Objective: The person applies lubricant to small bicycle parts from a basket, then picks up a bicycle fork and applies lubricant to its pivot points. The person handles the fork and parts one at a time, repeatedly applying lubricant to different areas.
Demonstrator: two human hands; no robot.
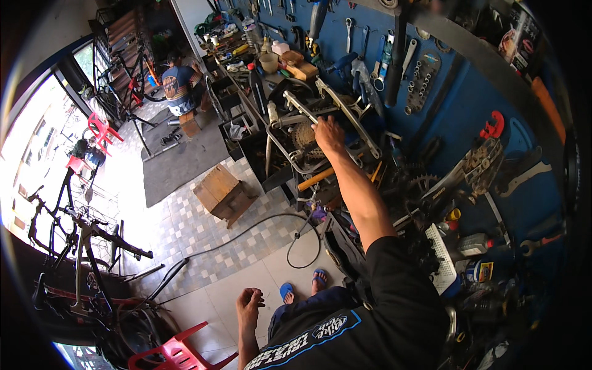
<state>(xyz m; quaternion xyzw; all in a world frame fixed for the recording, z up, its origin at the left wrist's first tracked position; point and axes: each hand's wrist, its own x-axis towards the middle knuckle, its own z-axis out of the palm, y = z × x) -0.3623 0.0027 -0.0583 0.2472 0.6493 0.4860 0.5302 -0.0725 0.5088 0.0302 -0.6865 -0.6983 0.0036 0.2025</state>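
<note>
My right hand (328, 134) reaches forward to the workbench. Its fingers curl onto the near end of a pale metal bicycle frame piece (300, 108), a bare rear section with long tubes. Another pale arm (350, 114) of similar metal lies just right of the hand. Beneath them is a round toothed cassette (305, 137), partly covered by the tubes and my fingers. A hammer with a wooden handle (317, 179) lies near my forearm. My left hand (250, 302) hangs low beside my body, fingers loosely bent and with nothing visible in it.
Wrenches (407, 58) and other tools hang on the blue wall board (394, 18). A wooden stool (223, 194) stands on the tiled floor, with a black hose (246, 229) nearby. Bicycle frames (80, 246) and a red chair (179, 351) are at left. Another person (179, 86) sits farther off.
</note>
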